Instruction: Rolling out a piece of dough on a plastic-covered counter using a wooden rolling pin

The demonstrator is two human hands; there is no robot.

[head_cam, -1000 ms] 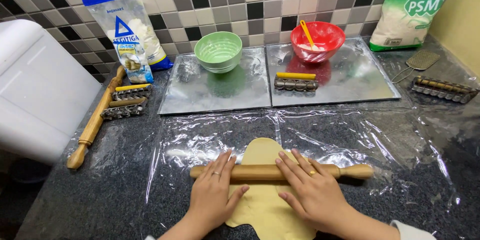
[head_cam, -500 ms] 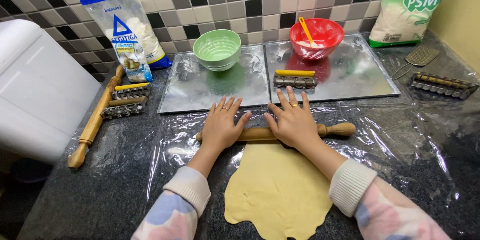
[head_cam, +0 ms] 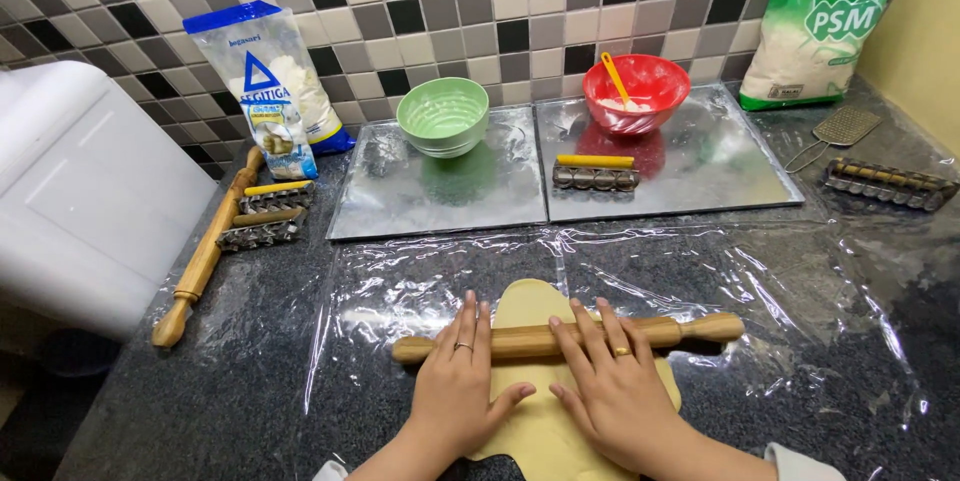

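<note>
Both hands, the left hand (head_cam: 460,381) and right hand (head_cam: 610,386), lay open and flat on the long wooden rolling pin (head_cam: 560,338), which rested across the pale yellow dough sheet (head_cam: 535,431) on the plastic-covered dark speckled surface (head_cam: 820,341), two shiny metal trays (head_cam: 700,166) beyond.

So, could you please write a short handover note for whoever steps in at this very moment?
Left hand: open, palm flat on the wooden rolling pin.
Right hand: open, flat on the same pin.
The pin lies crosswise over the far part of the pale yellow dough sheet, which rests on clear plastic film on the dark stone counter.
Done: the dough is already flattened into a sheet.
Left: the two metal trays behind hold no dough pieces; the ridged metal cutter with a yellow handle sits untouched on the right tray. A second wooden rolling pin lies at the left.
</note>
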